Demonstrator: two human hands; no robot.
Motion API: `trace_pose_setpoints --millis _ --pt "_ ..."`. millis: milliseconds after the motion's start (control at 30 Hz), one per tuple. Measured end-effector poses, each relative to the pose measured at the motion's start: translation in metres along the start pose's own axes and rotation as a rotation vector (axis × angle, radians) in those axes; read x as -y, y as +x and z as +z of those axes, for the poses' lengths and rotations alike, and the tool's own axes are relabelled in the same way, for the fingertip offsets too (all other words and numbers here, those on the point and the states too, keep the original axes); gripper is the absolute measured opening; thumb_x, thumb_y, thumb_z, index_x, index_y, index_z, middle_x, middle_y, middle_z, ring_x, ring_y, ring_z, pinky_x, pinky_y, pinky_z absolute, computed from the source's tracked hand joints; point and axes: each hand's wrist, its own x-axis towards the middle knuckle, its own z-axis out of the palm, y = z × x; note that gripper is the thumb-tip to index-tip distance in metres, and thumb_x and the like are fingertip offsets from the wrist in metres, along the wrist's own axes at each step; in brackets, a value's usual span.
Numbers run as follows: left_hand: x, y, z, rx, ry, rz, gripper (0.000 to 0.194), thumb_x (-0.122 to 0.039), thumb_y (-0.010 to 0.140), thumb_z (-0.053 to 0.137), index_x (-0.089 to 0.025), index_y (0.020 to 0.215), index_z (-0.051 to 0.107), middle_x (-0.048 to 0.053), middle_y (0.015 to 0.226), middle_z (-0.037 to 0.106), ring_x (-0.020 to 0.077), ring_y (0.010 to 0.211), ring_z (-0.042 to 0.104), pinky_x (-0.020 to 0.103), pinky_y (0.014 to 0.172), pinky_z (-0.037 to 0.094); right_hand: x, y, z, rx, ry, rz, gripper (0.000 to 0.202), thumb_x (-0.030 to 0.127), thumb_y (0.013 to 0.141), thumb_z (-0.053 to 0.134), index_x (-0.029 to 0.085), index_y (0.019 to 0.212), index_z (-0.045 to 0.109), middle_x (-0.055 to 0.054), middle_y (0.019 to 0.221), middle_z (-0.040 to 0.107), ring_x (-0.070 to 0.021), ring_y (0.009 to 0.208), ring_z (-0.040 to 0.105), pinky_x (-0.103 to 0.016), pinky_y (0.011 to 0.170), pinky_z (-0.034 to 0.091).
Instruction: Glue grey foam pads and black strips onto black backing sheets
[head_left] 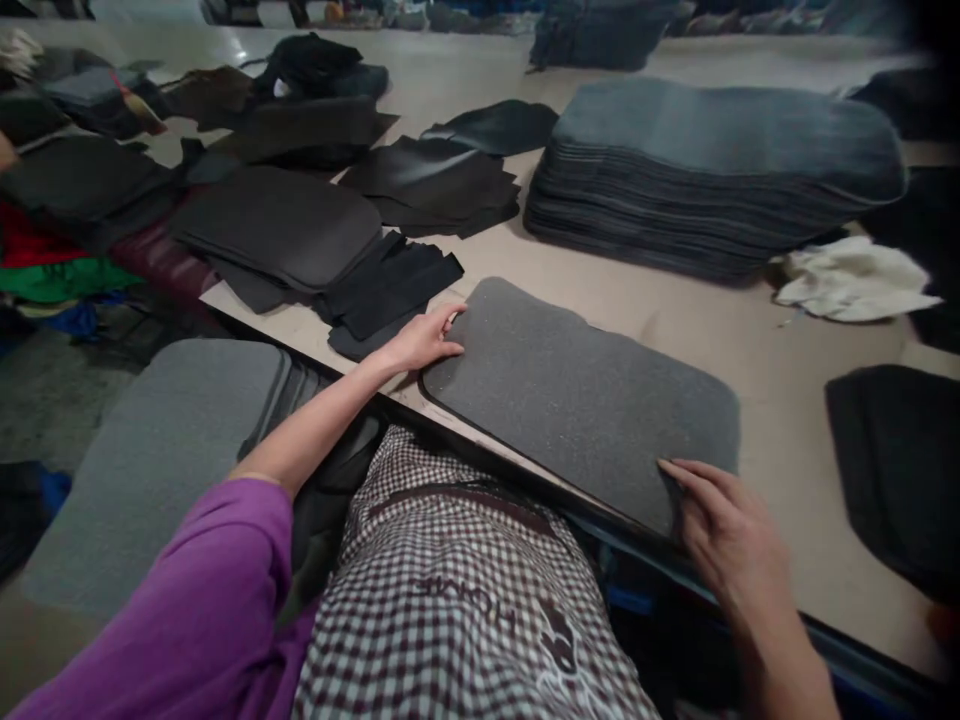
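A grey, rounded rectangular felt-like mat (pixel 577 385) with a dark edge lies along the front edge of the table before me. My left hand (pixel 424 340) grips its left end, with thumb and fingers curled at the edge. At the right front corner, my right hand (pixel 724 515) has its fingertips on the top face and the rest of the hand around the edge. The underside of the mat, and whatever part of my fingers is under it, is hidden. Just left of my left hand lie black fabric strips (pixel 394 290).
A tall stack of dark mats (pixel 712 150) stands at the back right, near a crumpled white cloth (pixel 855 280). Black sheets (pixel 281 220) are piled at left. More grey mats (pixel 172 430) sit low at my left side. Dark pieces (pixel 900 470) lie far right.
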Motion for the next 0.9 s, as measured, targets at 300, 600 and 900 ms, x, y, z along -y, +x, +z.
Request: trace_pose_setpoints --millis 300,600,900 --pt "0.002 0.005 -0.009 -0.007 -0.170 0.040 0.060 -0.024 0.076 0.086 -0.017 0.132 0.067 0.001 0.090 0.063 0.0124 0.074 0.054 0.032 0.075 0.043 0.000 -0.002 0.000 0.020 -0.018 0.025 0.043 0.033 0.098 0.047 0.049 0.134 0.065 -0.007 0.126 0.068 -0.0366 0.112 0.068 -0.057 0.097 0.057" --pt "-0.008 -0.005 -0.009 -0.003 0.023 -0.050 0.062 -0.022 0.077 0.084 -0.019 0.136 0.064 -0.001 0.090 0.062 0.0141 0.080 0.057 0.027 0.077 0.043 -0.009 -0.007 0.006 0.018 -0.066 -0.016 0.038 0.032 0.105 0.040 0.023 0.126 0.071 -0.009 0.128 0.067 -0.0276 0.114 0.063 -0.043 0.104 0.051" --pt "-0.008 -0.011 0.000 0.000 0.189 -0.028 0.063 -0.024 0.084 0.081 -0.020 0.142 0.059 0.005 0.107 0.071 0.0208 0.094 0.065 0.033 0.087 0.050 -0.006 -0.008 0.008 -0.005 -0.056 -0.010 0.038 0.028 0.106 0.040 0.022 0.129 0.070 -0.011 0.129 0.067 -0.0282 0.116 0.061 -0.044 0.105 0.049"
